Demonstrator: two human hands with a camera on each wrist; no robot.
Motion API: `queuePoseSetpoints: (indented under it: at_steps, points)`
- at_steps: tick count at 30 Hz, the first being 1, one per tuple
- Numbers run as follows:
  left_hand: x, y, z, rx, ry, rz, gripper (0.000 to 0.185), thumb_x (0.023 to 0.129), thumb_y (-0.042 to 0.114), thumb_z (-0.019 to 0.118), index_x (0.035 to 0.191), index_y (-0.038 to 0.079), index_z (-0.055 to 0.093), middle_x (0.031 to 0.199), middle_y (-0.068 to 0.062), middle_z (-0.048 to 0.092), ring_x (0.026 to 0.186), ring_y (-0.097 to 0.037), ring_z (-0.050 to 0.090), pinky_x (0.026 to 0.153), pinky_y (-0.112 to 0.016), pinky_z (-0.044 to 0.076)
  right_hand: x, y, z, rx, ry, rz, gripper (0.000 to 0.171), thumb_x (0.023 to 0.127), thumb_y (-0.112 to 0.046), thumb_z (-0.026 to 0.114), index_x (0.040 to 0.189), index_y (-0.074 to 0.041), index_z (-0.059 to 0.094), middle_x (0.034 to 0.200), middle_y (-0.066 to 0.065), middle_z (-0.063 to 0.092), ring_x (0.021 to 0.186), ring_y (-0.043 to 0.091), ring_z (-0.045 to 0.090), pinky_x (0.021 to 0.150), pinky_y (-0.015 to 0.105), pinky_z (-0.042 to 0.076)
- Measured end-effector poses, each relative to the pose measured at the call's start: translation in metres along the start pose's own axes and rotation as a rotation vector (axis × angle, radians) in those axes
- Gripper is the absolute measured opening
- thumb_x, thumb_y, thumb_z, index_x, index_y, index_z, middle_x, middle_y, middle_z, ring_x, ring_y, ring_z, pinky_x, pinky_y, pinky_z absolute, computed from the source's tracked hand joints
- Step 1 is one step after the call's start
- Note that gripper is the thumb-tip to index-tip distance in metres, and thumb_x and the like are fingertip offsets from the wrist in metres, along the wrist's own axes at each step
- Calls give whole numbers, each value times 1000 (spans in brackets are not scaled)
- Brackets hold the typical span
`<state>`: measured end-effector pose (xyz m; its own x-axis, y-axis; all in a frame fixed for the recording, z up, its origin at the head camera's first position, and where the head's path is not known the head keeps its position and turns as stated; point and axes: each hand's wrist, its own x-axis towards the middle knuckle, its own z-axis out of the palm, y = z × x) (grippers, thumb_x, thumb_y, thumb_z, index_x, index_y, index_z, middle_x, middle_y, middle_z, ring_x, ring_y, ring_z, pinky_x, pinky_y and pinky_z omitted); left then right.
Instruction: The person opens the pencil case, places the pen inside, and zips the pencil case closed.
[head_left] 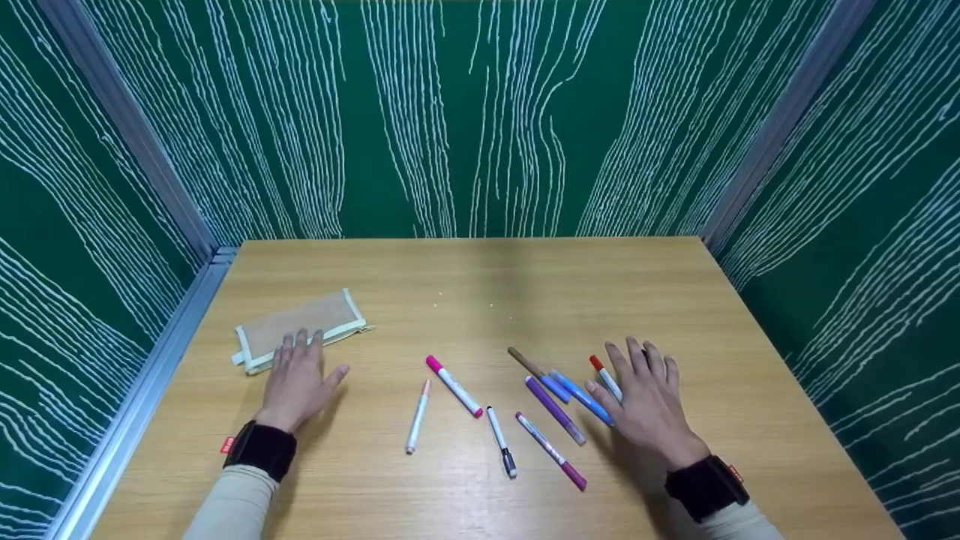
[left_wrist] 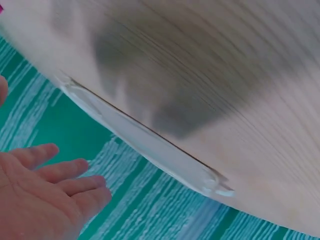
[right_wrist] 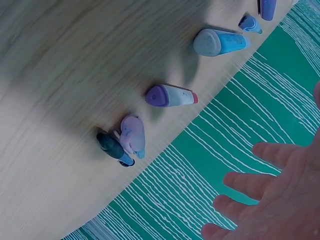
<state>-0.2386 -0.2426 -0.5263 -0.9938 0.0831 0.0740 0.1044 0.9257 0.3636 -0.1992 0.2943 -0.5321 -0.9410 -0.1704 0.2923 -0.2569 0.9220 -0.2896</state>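
Green panels streaked with white lines wall in the wooden table (head_left: 480, 285) on three sides, with a metal rail along its left edge, and the far half of the top lies bare. One mesh pencil pouch (head_left: 300, 328) lies flat near the left edge; the left hand (head_left: 296, 382) rests palm down with its straight, slightly spread fingertips touching the pouch's near rim. Across the near middle lie eight markers, loosely fanned: a peach-capped one (head_left: 418, 416), a pink one (head_left: 454, 385), a black-tipped one (head_left: 501, 441), a magenta-ended one (head_left: 551, 451), a purple one (head_left: 555, 409), a brown one (head_left: 526, 362), a blue one (head_left: 581, 396) and a red-capped one (head_left: 604, 378). The right hand (head_left: 646, 405) lies flat, fingers straight and apart, over the blue and red-capped markers, gripping nothing. Open table remains to its right, up to the right-hand edge
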Motion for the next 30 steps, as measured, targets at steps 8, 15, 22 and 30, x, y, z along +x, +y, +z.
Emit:
queuePoseSetpoints:
  at_steps: [8, 15, 22, 30]
  points:
    - [12, -24, -3, -29, 3, -48, 84, 102, 42, 58, 157, -9, 22, 159, -41, 12, 147, -60, 8, 119, -67, 6, -1, -1, -1, 2, 3, 7, 76, 100, -55, 57, 155, -4, 42, 159, 30, 31, 147, 51, 18, 114, 72, 6]
    - [16, -39, -7, -20, 15, -82, 83, 101, 36, 61, 155, -13, 22, 158, -43, 11, 146, -62, 8, 120, -66, 5, -2, -3, -1, -5, -5, -1, 75, 101, -55, 57, 155, -5, 42, 158, 31, 32, 147, 51, 19, 115, 71, 6]
    - [21, -51, -3, 1, 11, -104, 84, 98, 33, 64, 154, -15, 23, 158, -43, 8, 145, -64, 5, 119, -68, 3, -3, -3, 0, -5, -14, 11, 75, 100, -55, 57, 155, -5, 42, 160, 29, 30, 148, 50, 17, 115, 72, 5]
    - [26, -62, 5, 7, 0, -116, 89, 97, 34, 68, 154, -14, 21, 160, -41, 5, 146, -63, 3, 118, -70, 1, -4, -2, 0, -13, -11, 24, 76, 100, -55, 58, 155, -5, 42, 161, 29, 29, 148, 51, 17, 115, 72, 6]
